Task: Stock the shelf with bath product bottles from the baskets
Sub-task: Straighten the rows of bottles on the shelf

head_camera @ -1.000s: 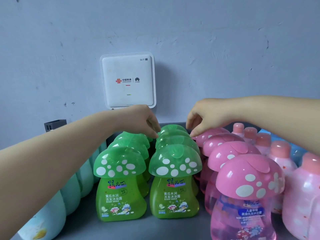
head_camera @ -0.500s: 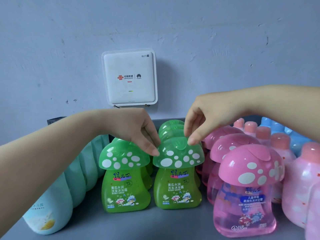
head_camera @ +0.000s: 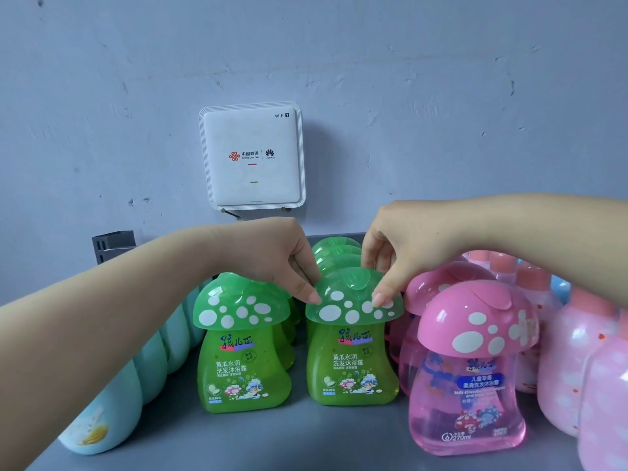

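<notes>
pinching the cap of the front green bottle (head_camera: 351, 338) from both sides: head view, single entry.

- left hand (head_camera: 278, 256): comes in from 9 o'clock, fingers curled, fingertip on the cap's left rim, holding that cap.
- right hand (head_camera: 401, 246): comes in from 3 o'clock, thumb and fingers curled over the cap's top and right rim, holding the same cap.
- green bottle: upright on the shelf (head_camera: 306, 433), heading the right green row; more green caps queue behind it toward 12 o'clock.
- second green bottle (head_camera: 243, 345): just beside at 9 o'clock, heading the left green row, untouched.
- pink bottle (head_camera: 470, 368): near at 4 o'clock, ahead of its own row, cap close to the green cap's right edge.
- teal bottles (head_camera: 136, 379): at 8 o'clock, under the left forearm.
- router (head_camera: 251, 158): on the wall at 12 o'clock.

risks, judged: the grip sits high on a wide cap over a narrow neck, so a sideways nudge could tip the bottle into either neighbour and topple a row. a push toward 12 o'clock could shunt the bottles behind it. the left forearm could brush the teal bottles. a pull upward might loosen the cap.
</notes>
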